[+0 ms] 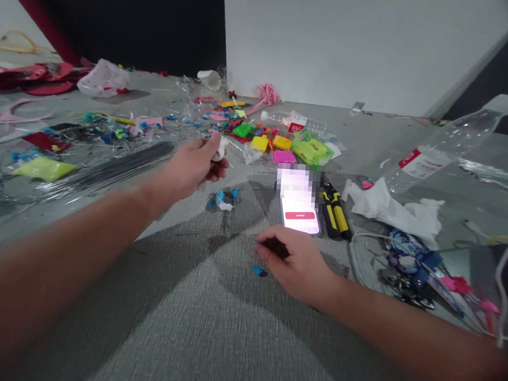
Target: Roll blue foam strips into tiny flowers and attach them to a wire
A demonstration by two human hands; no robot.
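Note:
My left hand (197, 160) is closed on a small white lump (222, 149) that looks like modelling clay, held above the grey tabletop. My right hand (299, 263) is pinched, with a speck of blue clay (256, 243) just showing at the fingertips. Just below those fingertips, a small blue piece with a dark end (259, 271) lies on the table. Between my hands sits a cluster of blue and white clay bits (225, 200). A lit phone (301, 216), partly pixelated, lies beyond my right hand.
Black-and-yellow pliers (337, 214) lie beside the phone. Crumpled tissue (383, 208) and an upright clear bottle (439, 154) are at right. Clay packets (311, 148) and a lying bottle (300, 123) sit behind. Thin wires (111, 169) and scraps cover the left.

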